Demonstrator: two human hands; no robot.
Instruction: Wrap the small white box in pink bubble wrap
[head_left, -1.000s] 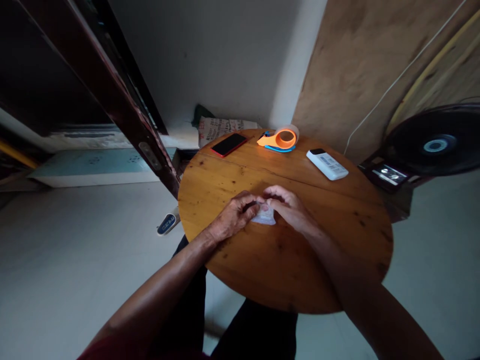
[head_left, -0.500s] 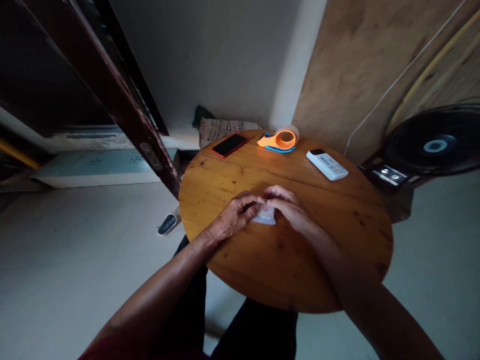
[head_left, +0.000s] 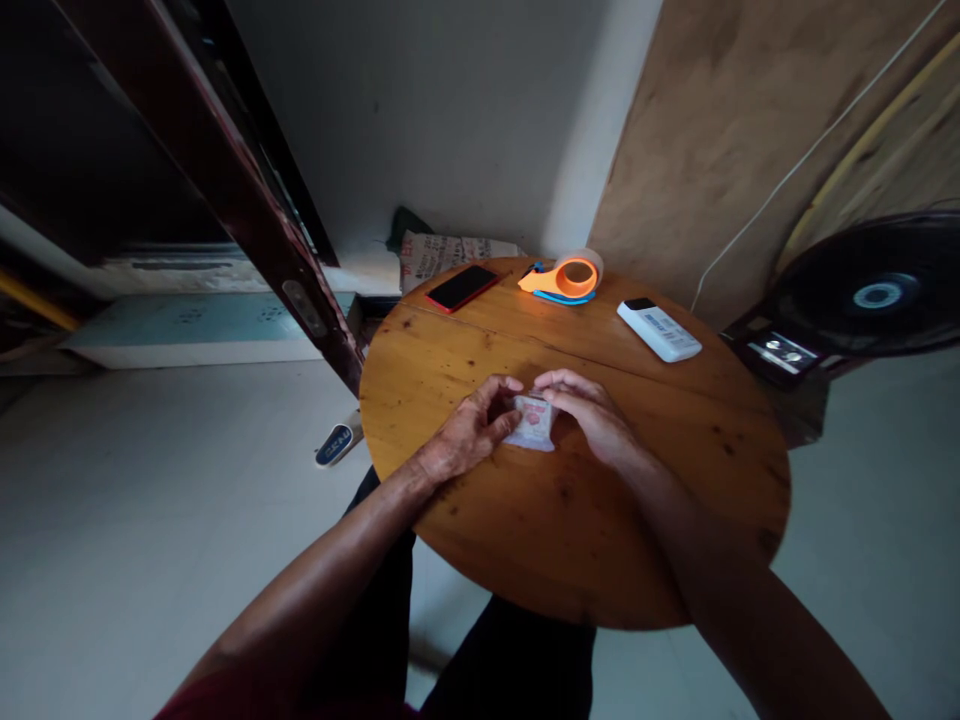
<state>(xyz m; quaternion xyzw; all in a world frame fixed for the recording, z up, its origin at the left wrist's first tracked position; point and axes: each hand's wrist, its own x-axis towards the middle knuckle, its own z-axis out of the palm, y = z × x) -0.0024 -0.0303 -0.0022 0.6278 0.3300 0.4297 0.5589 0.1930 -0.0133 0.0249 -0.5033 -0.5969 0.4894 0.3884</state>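
Note:
A small whitish packet with reddish print [head_left: 534, 424], wrapped in what looks like clear plastic, rests on the round wooden table [head_left: 570, 540]. My left hand [head_left: 480, 425] grips its left side, thumb on top and fingers curled behind. From the other side, my right hand [head_left: 589, 408] holds the packet's upper right corner between thumb and fingers. Both hands are close together at the far edge of the packet. Part of that edge is hidden by the fingers.
Towards the table's far side lie a red-edged phone [head_left: 462, 289], an orange tape dispenser [head_left: 566, 278] with a roll of tape, and a white power bank-like device [head_left: 660, 330]. A black fan [head_left: 874, 290] stands at the right. One slipper [head_left: 337, 444] lies on the floor.
My fingertips have moved slightly apart at the packet's far edge, and more of its printed face now shows. The view has shifted a little; the other objects stay put.

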